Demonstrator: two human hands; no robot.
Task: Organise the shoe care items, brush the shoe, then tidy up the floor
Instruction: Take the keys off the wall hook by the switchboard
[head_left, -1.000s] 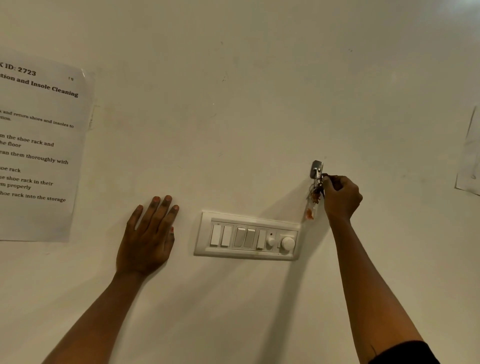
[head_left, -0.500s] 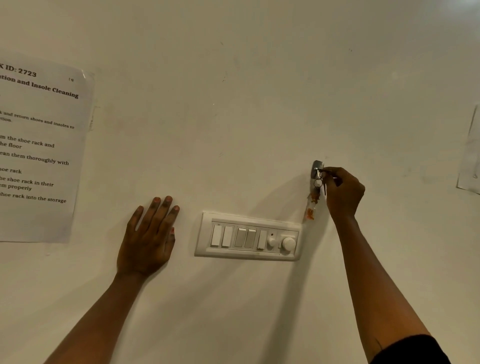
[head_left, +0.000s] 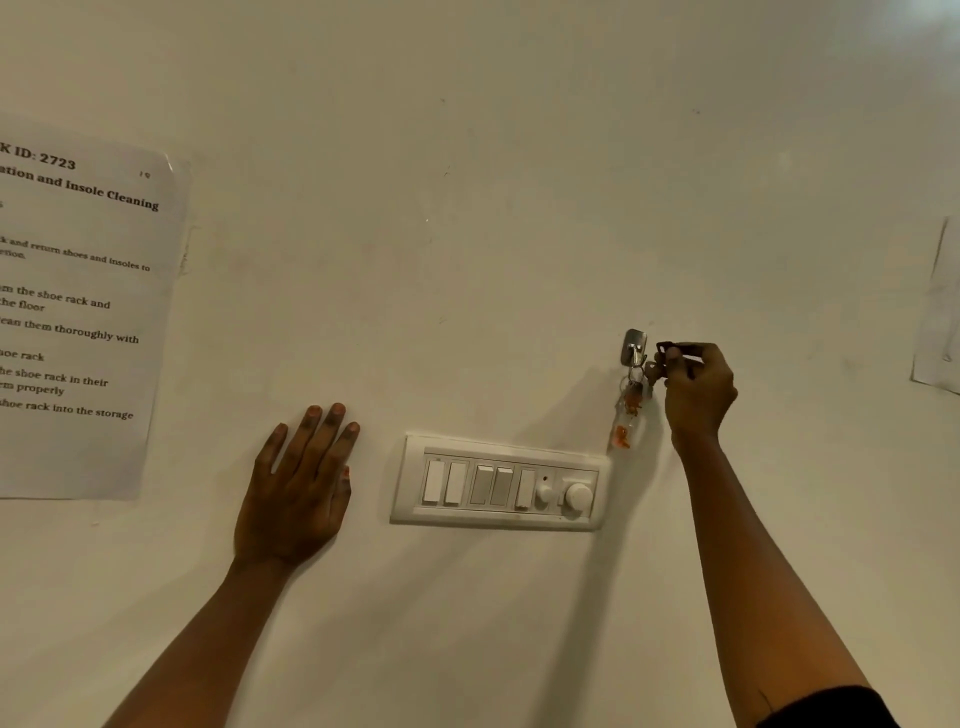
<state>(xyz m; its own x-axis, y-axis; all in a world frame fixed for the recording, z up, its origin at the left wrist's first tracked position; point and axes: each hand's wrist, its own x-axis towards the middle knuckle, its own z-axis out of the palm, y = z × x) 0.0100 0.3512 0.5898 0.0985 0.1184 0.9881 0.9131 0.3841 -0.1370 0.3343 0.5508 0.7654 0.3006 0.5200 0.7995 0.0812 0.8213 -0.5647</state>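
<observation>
right hand (head_left: 696, 384) pinches small key bunch with clear orange-flecked fob (head_left: 626, 415) at silver metal wall hook (head_left: 634, 347) | left hand (head_left: 296, 488) flat, fingers straight, on cream wall (head_left: 467, 208) | shoe, care items: not in view | tip: guide ring squarely over hook tip, steady the fob

On the wall (head_left: 493, 156), a switch panel (head_left: 498, 483) sits low in the middle. A printed sheet (head_left: 78, 322) is stuck far to its left, and a second sheet (head_left: 943, 322) at the right edge. A hook (head_left: 634, 345) is fixed just above the panel's right end, with a key bunch (head_left: 631, 400) hanging from it. The left hand (head_left: 296, 493) lies flat on the wall between printed sheet and panel. The right hand (head_left: 696, 389), just right of the hook, pinches part of the key bunch
</observation>
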